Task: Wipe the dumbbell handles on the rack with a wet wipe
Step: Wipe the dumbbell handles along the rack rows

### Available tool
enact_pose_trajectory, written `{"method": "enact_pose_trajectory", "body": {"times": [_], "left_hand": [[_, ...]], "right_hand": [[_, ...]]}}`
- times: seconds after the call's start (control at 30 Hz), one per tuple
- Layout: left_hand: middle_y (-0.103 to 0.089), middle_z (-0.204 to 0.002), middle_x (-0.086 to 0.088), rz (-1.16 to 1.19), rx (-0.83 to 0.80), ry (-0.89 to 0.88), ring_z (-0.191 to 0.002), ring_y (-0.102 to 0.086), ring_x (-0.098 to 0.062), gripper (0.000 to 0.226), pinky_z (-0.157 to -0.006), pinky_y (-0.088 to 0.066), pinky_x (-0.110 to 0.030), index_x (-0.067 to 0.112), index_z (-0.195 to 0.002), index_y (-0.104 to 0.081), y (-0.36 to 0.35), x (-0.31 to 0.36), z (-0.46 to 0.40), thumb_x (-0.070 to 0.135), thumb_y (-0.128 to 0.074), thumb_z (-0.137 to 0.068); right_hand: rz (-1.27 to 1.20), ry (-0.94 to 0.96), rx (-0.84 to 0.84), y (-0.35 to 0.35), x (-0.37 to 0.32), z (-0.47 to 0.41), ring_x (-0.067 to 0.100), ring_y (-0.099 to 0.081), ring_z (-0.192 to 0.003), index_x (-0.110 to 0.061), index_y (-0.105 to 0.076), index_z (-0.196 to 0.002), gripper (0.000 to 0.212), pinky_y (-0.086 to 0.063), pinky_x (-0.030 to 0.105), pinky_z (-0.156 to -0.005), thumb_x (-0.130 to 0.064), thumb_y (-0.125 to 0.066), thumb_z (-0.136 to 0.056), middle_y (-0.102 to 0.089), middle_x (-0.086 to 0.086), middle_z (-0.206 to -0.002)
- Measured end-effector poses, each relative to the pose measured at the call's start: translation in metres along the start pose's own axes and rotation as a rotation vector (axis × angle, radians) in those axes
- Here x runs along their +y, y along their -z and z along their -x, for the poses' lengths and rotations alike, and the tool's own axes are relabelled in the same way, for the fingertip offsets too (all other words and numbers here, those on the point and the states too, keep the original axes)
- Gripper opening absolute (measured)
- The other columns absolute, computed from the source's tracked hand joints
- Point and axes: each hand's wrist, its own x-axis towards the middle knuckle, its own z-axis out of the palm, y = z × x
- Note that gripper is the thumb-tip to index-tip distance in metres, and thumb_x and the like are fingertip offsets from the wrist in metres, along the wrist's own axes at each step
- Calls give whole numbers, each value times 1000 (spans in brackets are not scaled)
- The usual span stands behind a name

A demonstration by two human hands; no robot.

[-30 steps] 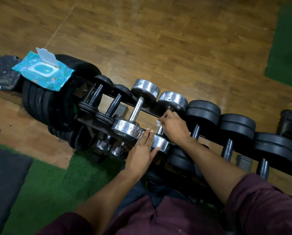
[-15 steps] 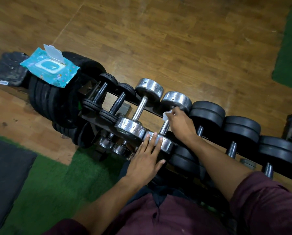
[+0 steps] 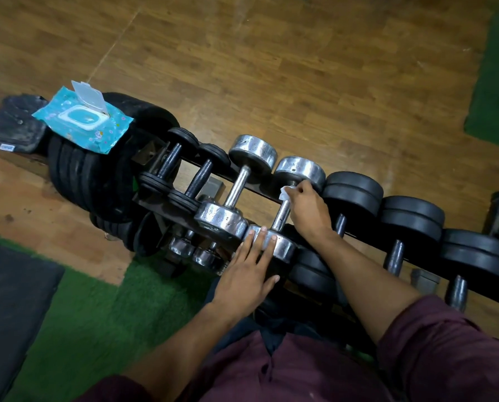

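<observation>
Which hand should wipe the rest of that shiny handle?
Probably the right hand: it already pinches the wet wipe at the handle's far end. The left hand lies flat on the near chrome head.

My right hand (image 3: 306,211) slid the wet wipe (image 3: 285,192) up the chrome dumbbell's handle (image 3: 280,214) toward its far head; knurling came bare below.

Right hand (image 3: 307,211) presses wipe (image 3: 285,193) on chrome dumbbell's handle (image 3: 280,214).

- One head-worn wide-angle view looked steeply down and forward, close over the dumbbell rack (image 3: 167,211) and wooden floor (image 3: 300,82).
- No second view existed.
</observation>
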Motion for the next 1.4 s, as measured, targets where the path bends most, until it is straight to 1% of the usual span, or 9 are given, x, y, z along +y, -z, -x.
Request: {"method": "enact_pose_trajectory", "body": {"times": [0.23,0.33,0.57,0.7,0.9,1.0,1.2,1.3,1.4], "left_hand": [[25,-168,-1,123,23,38,-154,25,-18,80,-128,-5,-37,25,-163,6,3,6,-6,55,-39,-104],[20,-170,-3,184,37,67,-155,22,-17,79,-126,-2,-33,23,-164,4,4,5,-16,54,-39,-105],[7,-171,-4,267,49,120,-157,8,-18,69,-126,-21,-39,20,-164,-4,14,5,-35,35,-41,-108],[10,-171,1,293,34,157,-157,10,-14,68,-121,-32,-47,24,-164,-4,12,6,-36,37,-40,-108],[7,-172,-1,280,49,150,-157,7,-16,69,-121,-32,-43,23,-164,-6,13,6,-36,37,-42,-108],[8,-171,-1,268,48,144,-157,9,-16,68,-123,-26,-38,22,-164,-5,15,7,-36,38,-40,-108],[7,-172,-2,251,45,139,-157,8,-16,69,-124,-24,-35,21,-164,-4,17,7,-36,38,-40,-108],[7,-172,-1,251,43,141,-157,8,-15,69,-121,-26,-34,22,-164,-3,19,8,-36,39,-39,-109],[6,-172,-3,240,41,135,-157,7,-17,68,-123,-24,-34,21,-164,-3,20,7,-35,39,-39,-109]], "right_hand": [[-146,14,16,-5,8,9,32,-64,-89,-24,-60,-133,37,-58,41,-74,-17,-54,-98,-52,5,-115],[-200,-78,62,-3,1,0,26,-65,-91,-20,-65,-130,35,-56,35,-79,-14,-54,-97,-55,5,-115],[50,163,-20,-9,0,18,27,-54,-99,-30,-60,-124,35,-48,33,-58,-20,-61,-91,-48,2,-118],[-201,-68,61,-4,10,7,30,-63,-93,-26,-60,-131,34,-55,38,-76,-24,-50,-98,-52,3,-119],[-186,36,34,-14,15,13,28,-64,-92,-22,-57,-135,35,-48,29,-72,-25,-49,-101,-54,4,-120],[-243,-40,103,-14,16,8,33,-67,-93,-15,-60,-137,40,-57,39,-81,-13,-54,-97,-62,11,-114],[-513,-344,195,-21,3,9,23,-70,-85,-20,-66,-119,30,-55,31,-76,-10,-57,-93,-75,7,-97],[-747,-630,105,-26,0,7,16,-72,-76,-22,-67,-98,21,-59,31,-72,-5,-61,-87,-75,3,-81],[-1196,-821,-130,-26,-4,6,20,-74,-81,-11,-69,-91,27,-61,29,-70,12,-54,-86,-74,11,-89]]}}
